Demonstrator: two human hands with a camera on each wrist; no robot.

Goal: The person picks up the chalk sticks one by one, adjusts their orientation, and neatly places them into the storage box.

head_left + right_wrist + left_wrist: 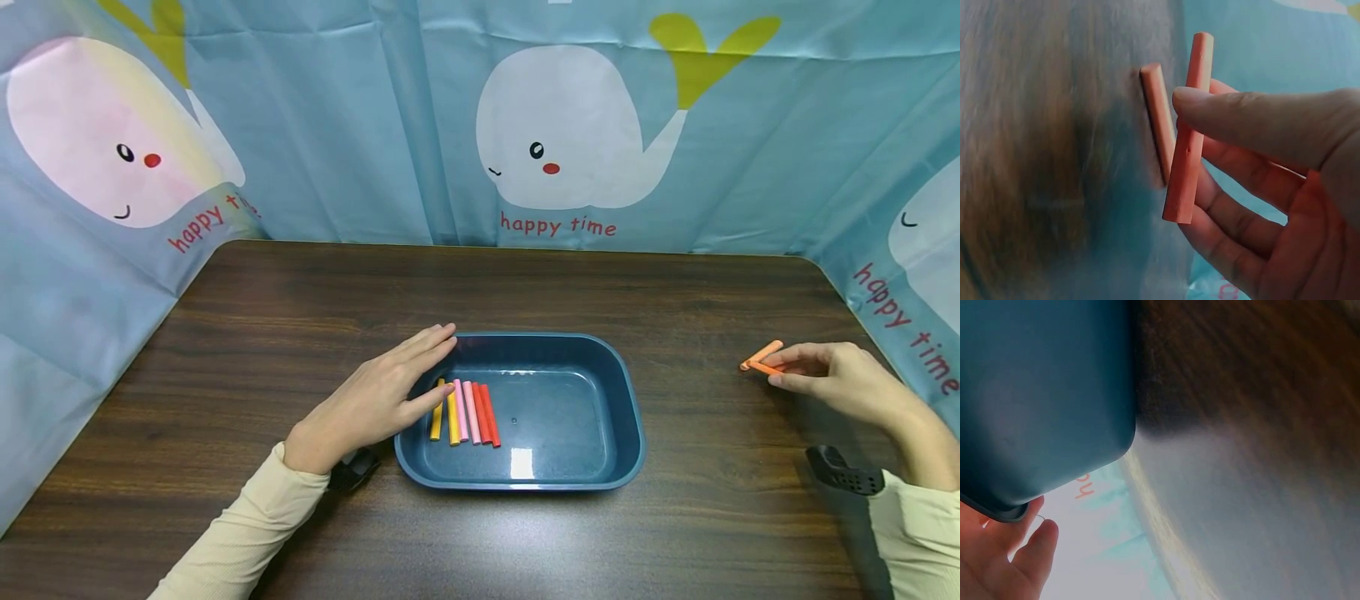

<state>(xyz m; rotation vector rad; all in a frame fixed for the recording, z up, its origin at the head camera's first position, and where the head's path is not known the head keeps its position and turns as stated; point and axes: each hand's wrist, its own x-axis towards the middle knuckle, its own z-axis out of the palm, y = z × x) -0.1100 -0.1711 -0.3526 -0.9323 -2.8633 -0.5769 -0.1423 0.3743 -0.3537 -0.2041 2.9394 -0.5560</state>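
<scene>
My right hand pinches an orange chalk stick between thumb and fingers, over the right side of the table. A second orange chalk stick lies on the wood just behind it. Left of the table's middle, my left hand rests at the left rim of a dark blue tray, its fingers extended toward the back corner and its thumb over the inside. Side by side in the tray's left part lie yellow chalk sticks, pink chalk sticks and red chalk sticks. The left hand partly covers one yellow stick.
The dark wooden table is bordered at the back and sides by a light blue curtain printed with whales. Black devices sit on both wrists. Bare wood lies between the tray and my right hand.
</scene>
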